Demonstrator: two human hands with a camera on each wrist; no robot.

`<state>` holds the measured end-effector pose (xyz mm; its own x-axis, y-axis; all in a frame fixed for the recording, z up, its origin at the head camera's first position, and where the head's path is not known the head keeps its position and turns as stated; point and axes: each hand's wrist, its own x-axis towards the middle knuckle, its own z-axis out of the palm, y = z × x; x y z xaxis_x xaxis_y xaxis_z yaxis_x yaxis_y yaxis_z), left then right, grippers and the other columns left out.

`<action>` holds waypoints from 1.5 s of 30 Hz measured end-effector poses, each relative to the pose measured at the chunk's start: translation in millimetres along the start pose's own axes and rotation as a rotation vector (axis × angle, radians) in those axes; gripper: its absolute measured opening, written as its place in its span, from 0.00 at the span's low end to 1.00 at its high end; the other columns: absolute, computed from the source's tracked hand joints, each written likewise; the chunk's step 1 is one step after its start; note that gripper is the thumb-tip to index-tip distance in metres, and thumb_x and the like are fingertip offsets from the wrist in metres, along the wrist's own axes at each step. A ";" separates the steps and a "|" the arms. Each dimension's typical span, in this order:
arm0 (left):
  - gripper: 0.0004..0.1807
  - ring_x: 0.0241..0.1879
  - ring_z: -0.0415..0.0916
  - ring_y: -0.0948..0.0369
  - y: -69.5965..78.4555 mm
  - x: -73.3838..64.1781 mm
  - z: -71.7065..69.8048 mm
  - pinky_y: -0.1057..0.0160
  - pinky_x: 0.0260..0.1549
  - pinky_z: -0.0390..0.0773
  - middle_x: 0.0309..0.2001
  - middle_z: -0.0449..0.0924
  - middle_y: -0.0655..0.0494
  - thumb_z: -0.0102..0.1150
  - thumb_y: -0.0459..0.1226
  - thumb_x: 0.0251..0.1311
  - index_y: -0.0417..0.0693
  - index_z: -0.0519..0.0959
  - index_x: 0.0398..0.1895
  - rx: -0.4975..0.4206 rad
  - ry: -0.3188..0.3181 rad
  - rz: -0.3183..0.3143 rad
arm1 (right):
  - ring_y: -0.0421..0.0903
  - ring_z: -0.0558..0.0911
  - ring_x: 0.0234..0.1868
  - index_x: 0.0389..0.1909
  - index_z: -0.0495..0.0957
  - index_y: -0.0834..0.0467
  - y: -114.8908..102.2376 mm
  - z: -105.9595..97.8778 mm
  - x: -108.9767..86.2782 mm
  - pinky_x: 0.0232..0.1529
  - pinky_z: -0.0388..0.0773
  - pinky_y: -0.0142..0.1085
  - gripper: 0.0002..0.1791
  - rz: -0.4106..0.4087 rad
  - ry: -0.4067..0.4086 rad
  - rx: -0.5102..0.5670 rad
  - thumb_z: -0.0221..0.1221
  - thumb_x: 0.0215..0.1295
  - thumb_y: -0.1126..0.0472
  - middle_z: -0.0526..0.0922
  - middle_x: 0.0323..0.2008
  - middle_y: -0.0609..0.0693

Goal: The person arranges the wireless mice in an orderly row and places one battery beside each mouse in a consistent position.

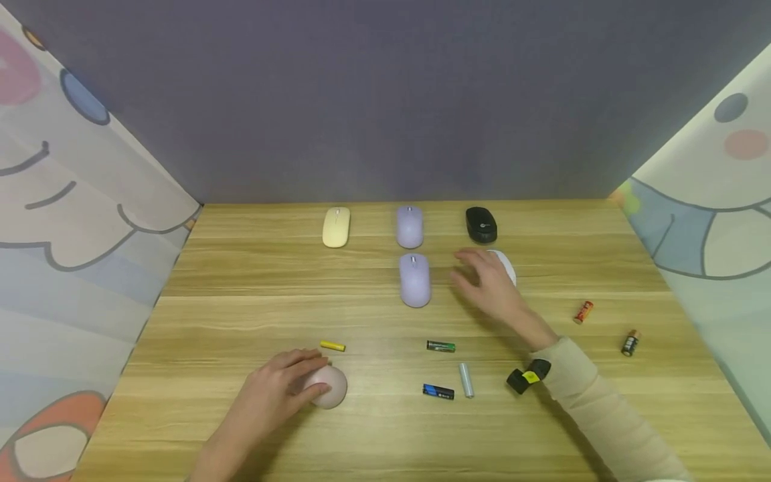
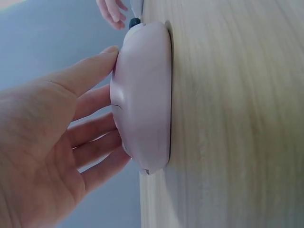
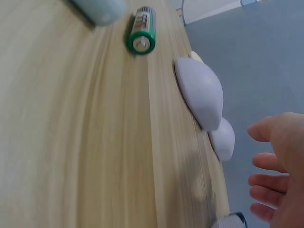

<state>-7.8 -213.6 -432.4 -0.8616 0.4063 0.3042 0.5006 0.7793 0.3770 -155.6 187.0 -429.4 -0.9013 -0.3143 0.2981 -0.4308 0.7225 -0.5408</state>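
Observation:
My left hand [image 1: 283, 385] holds a pale pink computer mouse [image 1: 330, 388] that lies on the wooden table. In the left wrist view the thumb [image 2: 102, 64] touches one side of that mouse [image 2: 145, 95], and the other fingers reach along its far side, partly hidden. My right hand [image 1: 490, 284] hovers with loosely spread fingers over a white mouse [image 1: 506, 266], covering much of it. Left of this hand lies a lilac mouse [image 1: 415, 281], with a second lilac mouse [image 1: 409, 227] behind it. The right wrist view shows the right hand [image 3: 280, 171] holding nothing.
Along the back stand a yellow mouse [image 1: 336, 227] and a black mouse [image 1: 481, 225]. Batteries lie scattered: yellow [image 1: 332, 345], green-and-black [image 1: 441, 346], blue-and-black [image 1: 438, 391], pale [image 1: 466, 380], red [image 1: 583, 312] and black-and-gold [image 1: 630, 343]. A dark panel [image 1: 397, 107] rises behind the table.

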 end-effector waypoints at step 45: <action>0.23 0.53 0.82 0.43 3.3 -10.3 -7.9 0.44 0.47 0.86 0.56 0.82 0.40 0.84 0.41 0.44 0.45 0.83 0.42 0.099 0.012 -0.080 | 0.71 0.64 0.71 0.68 0.70 0.68 33.7 -16.4 -25.3 0.68 0.65 0.66 0.29 0.170 -0.048 -0.090 0.64 0.70 0.62 0.65 0.71 0.72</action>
<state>3.4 -219.0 -427.3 -0.8971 0.3358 0.2871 0.4191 0.8525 0.3124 -146.5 229.4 -442.2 -0.9627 -0.2108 0.1695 -0.2686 0.8190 -0.5071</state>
